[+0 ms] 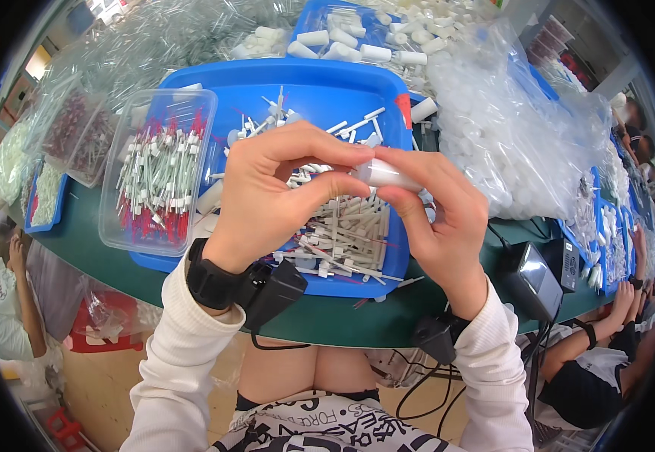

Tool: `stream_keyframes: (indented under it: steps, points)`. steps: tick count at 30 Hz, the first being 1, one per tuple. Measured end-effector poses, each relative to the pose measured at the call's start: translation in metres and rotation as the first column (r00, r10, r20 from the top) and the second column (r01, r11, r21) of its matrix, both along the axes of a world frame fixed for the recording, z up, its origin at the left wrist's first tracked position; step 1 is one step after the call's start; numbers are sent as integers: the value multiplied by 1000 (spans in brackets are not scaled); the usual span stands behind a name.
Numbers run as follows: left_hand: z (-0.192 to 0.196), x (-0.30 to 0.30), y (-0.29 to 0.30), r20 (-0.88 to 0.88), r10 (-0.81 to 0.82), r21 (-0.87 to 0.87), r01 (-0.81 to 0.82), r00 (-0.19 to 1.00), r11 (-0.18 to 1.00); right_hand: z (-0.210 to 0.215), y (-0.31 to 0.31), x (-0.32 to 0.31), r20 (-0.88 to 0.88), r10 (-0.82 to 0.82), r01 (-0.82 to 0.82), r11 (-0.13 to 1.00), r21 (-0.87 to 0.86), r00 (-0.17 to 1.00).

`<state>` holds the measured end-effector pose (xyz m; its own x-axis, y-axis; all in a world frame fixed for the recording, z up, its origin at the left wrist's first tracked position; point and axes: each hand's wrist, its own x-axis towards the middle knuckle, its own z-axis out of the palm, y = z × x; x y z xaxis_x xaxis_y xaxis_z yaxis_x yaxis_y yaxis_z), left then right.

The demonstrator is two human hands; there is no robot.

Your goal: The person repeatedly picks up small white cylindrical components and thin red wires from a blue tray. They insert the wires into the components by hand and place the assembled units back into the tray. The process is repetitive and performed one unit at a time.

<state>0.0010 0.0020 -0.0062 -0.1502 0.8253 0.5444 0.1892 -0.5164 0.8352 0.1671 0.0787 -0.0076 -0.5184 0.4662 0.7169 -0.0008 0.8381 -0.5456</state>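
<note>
Above the blue tray [226, 87], both hands meet around a short white plastic tube [389, 175]. My right hand [452, 207] has its thumb and fingers closed around the tube's body. My left hand [267, 188] pinches at the tube's left end, where a paler, translucent part shows; the fingertips partly hide it. Beneath the hands, the tray holds many thin white sticks [350, 233] with small white fittings and some pink or red wisps. A clear plastic box [109, 218] beside my left hand is filled with bundled sticks with red ends.
Clear tubes [139, 45] are heaped at the far left. White cylinders [376, 53] lie at the back. A plastic bag of translucent caps [493, 135] stands right of the tray. A black device [531, 279] with cables sits on the green table [94, 252]. Other people work at both sides.
</note>
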Motion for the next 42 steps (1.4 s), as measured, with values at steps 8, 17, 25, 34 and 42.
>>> stream_keyframes:
  steps: [8, 17, 25, 34, 42]
  points:
    - [0, 0, 2, -78, -17, 104, 25, 997, 994, 4, 1, 1, -54, 13, -11, 999, 46, 998]
    - [5, 4, -1, 141, -43, -25, 47, 989, 999, 3, 4, 0, -97, 73, -83, 992, -100, 993]
    - [1, -3, 1, -33, -60, 75, 63, 998, 995, 1, -8, 2, -52, 68, -80, 954, -289, 996]
    - [3, -6, -3, -190, 25, 83, -9, 982, 997, -1, -10, -1, -69, 58, -76, 952, -295, 996]
    - [0, 1, 3, -132, 54, 150, -34, 990, 988, -5, 7, -5, -123, 76, -84, 994, -69, 990]
